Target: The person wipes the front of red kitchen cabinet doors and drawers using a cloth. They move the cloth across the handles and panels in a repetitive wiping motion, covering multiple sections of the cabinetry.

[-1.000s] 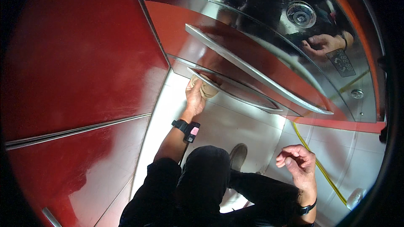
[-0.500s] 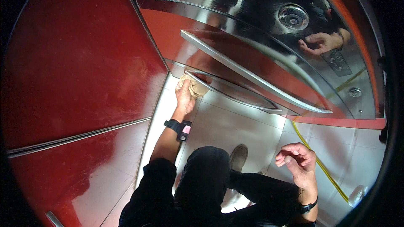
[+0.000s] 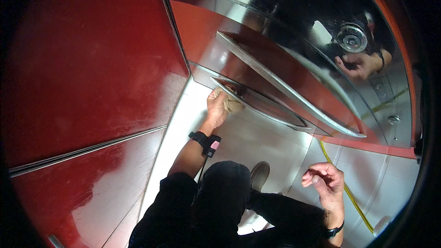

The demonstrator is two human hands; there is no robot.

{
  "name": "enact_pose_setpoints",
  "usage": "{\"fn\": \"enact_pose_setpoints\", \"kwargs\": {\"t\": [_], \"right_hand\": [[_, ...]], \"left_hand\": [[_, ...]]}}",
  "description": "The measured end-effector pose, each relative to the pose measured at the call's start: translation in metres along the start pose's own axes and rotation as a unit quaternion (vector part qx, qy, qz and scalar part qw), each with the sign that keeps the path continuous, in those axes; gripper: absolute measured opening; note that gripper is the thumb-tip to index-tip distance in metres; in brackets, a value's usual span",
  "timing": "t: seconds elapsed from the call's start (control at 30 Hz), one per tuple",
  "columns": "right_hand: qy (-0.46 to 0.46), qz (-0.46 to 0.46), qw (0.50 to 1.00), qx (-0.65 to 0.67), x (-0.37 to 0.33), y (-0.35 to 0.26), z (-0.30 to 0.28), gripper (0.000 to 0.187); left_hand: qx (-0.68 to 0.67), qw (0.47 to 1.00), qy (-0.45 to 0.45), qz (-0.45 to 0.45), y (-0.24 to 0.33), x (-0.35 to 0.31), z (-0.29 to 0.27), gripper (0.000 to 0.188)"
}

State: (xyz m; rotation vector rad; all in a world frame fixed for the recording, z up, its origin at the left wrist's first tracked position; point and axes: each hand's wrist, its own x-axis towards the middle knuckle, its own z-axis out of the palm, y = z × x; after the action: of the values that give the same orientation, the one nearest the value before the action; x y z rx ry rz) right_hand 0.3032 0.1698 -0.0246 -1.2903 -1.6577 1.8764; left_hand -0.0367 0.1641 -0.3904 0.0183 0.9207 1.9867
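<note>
My left hand (image 3: 216, 108) is closed around a crumpled beige cloth (image 3: 233, 105). It presses the cloth against the low front panel of a red and black appliance, at the left end of a thin curved metal handle (image 3: 271, 115). Part of the cloth is hidden behind that handle and my fingers. Above runs a longer, thicker metal handle (image 3: 287, 83). Off to the right, my right hand (image 3: 327, 184) hangs in the air over my leg, holding nothing, its fingers loosely curled and the thumb apart. It touches neither handle.
Glossy red cabinet doors (image 3: 96, 69) stand close on the left. A round chrome knob (image 3: 352, 38) sits on the dark reflective panel (image 3: 308, 7). A yellow hose (image 3: 356, 201) runs along the tiled floor (image 3: 271, 140) at right. My shoe (image 3: 260, 175) rests below the handles.
My left hand and the cloth have shifted a little to the right along the lower handle. The view has turned slightly. My right hand stays nearly where it was.
</note>
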Motion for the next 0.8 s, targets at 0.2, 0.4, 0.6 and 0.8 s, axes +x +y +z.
{"fn": "enact_pose_setpoints", "kwargs": {"t": [0.2,0.4,0.6,0.8], "right_hand": [[0.015,-0.002,1.000,-0.013,-0.001,-0.001,0.005,0.027],[0.002,-0.012,1.000,-0.011,0.000,-0.002,0.003,0.026],[0.056,-0.001,0.998,-0.008,-0.003,0.001,0.009,0.029],[0.063,-0.008,0.998,-0.003,-0.005,0.000,0.013,0.032]], "left_hand": [[0.100,0.994,-0.037,-0.021,-0.053,-0.027,0.028,0.027],[0.172,0.982,0.006,-0.073,-0.046,-0.007,-0.015,0.020],[0.009,0.986,0.163,-0.030,-0.022,0.053,-0.034,0.017],[0.232,0.960,-0.024,-0.156,-0.125,-0.008,0.013,0.031]]}}
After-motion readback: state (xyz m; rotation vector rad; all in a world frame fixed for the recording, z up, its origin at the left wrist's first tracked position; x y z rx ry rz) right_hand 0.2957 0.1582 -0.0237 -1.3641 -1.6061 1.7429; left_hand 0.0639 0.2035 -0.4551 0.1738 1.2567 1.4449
